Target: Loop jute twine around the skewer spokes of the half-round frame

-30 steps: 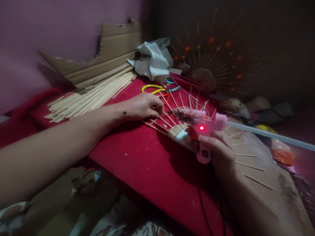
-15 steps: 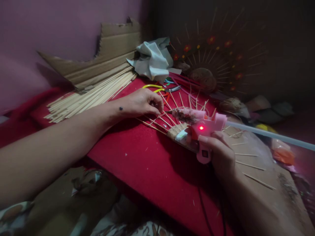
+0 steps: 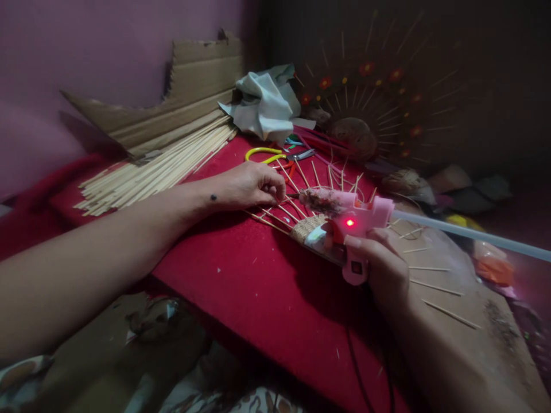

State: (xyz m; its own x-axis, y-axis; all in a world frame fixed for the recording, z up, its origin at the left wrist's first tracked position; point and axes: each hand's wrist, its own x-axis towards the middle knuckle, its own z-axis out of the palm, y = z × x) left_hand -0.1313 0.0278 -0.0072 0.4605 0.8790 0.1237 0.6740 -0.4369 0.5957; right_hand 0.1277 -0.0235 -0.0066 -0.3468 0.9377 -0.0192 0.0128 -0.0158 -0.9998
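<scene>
A pink glue gun (image 3: 365, 213) with a lit red light and a long pale glue stick is gripped in my right hand (image 3: 381, 261). Its nozzle points left, close to the fingertips of my left hand (image 3: 262, 184). Those fingers are pinched together over the thin sticks of a fan-shaped frame; what they hold is too small to make out. The frame's woven base (image 3: 308, 228) lies on the red cloth, partly behind the gun and my right hand.
Yellow-handled scissors (image 3: 263, 152) and a crumpled pale cloth (image 3: 267, 109) lie beyond my left hand. Loose sticks (image 3: 159, 166) and cut cardboard (image 3: 202, 80) are at left. A brown board (image 3: 482, 310) bears sticks at right. The gun's cable hangs near my right forearm.
My left hand's fingers have curled in slightly, staying near the nozzle. The whole view has shifted a little; the glue gun remains in my right hand.
</scene>
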